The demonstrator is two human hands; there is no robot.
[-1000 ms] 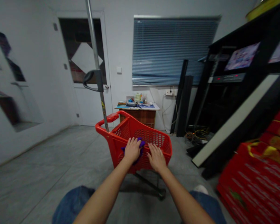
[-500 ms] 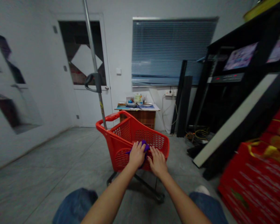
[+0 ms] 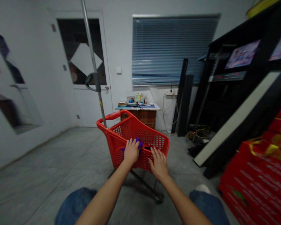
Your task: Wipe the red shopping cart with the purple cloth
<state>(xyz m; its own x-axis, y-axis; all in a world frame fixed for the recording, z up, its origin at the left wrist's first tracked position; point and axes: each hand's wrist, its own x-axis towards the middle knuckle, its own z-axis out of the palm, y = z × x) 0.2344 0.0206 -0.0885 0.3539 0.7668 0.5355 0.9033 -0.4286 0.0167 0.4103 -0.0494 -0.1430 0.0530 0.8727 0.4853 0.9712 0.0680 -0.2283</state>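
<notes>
As the head view shows, the left hand lies over a bunched purple cloth at the near upper rim of a red shopping cart. Its grip is closed over the cloth, the fingers pointing toward the basket interior. The right hand is positioned to the right along the same rim, apart from the left hand. Its grip is wide and carries nothing; its fingertips are at the rim, though firm contact cannot be confirmed.

The cart is upright on the floor, directly ahead of the person and between two denim-covered knees. Its handle is at the left end. A metal pole, fitted with a dark grey bracket, rises at that end. Beyond the cart, a table with small items stands against the wall below a blue blind. Red printed packages are located at right.
</notes>
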